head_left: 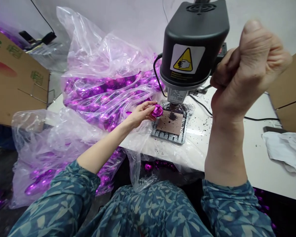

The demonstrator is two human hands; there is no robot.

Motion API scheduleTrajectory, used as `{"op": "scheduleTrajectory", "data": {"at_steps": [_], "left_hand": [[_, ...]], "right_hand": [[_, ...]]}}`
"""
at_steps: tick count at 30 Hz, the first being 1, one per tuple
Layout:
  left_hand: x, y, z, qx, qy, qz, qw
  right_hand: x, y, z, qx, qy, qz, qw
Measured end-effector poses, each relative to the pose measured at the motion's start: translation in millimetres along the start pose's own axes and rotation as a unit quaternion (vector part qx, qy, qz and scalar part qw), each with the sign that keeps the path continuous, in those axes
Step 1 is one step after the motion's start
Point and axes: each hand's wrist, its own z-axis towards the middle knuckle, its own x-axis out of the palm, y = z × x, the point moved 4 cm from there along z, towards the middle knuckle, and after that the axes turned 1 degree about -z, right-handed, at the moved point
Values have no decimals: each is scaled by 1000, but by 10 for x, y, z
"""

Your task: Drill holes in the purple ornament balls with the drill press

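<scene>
A shiny purple faceted piece (157,111), round like a large gem, is pinched in the fingers of my left hand (141,115). It sits just left of the drill press's working end, at the edge of a brown board (172,126) on the metal base plate (180,141). The black drill press (193,36) rises above, bearing a yellow warning label. Raised on the machine's right side, my right hand (251,65) is closed in a fist around its lever handle, which the fingers mostly hide. Dark shavings lie heaped on the board, near a small dark hole.
Clear plastic bags (106,89) full of purple pieces lie left of the press, with another bag (56,144) lower down. Cardboard boxes (17,79) stand at both sides. A black cable (259,118) crosses the white table (197,148); white cloth (286,148) lies at right.
</scene>
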Motion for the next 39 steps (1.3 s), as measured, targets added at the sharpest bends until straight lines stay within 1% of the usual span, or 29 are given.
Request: {"op": "scheduleTrajectory", "data": {"at_steps": [1,3,4,6,9,11,13,16,21,23,26,29,31,34,39], "left_hand": [[51,62,6,-26,14,-76,997],[126,175,42,-56,18,-175,983],[154,223,64,-60,14,-200,978],[198,298,104,-54,7,-209,976],[265,351,144,-6,15,-152,988],[312,364,167,42,21,-106,993],[353,384,191,75,19,-72,994],[400,424,225,86,17,-43,995],[469,442,247,109,17,11,994],[505,448,243,124,17,40,991],[557,455,207,151,14,90,984],[594,446,132,187,1,128,974],[615,440,83,205,-11,142,968],[649,451,52,213,-26,138,967],[711,522,92,196,-36,91,976]], "right_hand": [[6,5,-4,1,-1,4,1000],[11,13,-11,3,-8,19,1000],[12,16,-15,5,-12,27,1000],[9,16,-24,15,-20,33,999],[5,14,-34,21,-17,24,999],[4,17,-38,9,-16,16,1000],[6,18,-40,-3,-14,17,1000],[6,13,-40,-8,-15,17,1000],[5,20,-47,-9,-15,-34,999],[10,22,-50,-1,-20,-26,999],[24,18,-45,2,-25,-6,1000],[28,10,-34,-3,-30,-20,999],[22,4,-30,2,-32,-34,999],[9,6,-36,9,-28,-44,999],[-2,25,-64,1,-14,-41,999]]}}
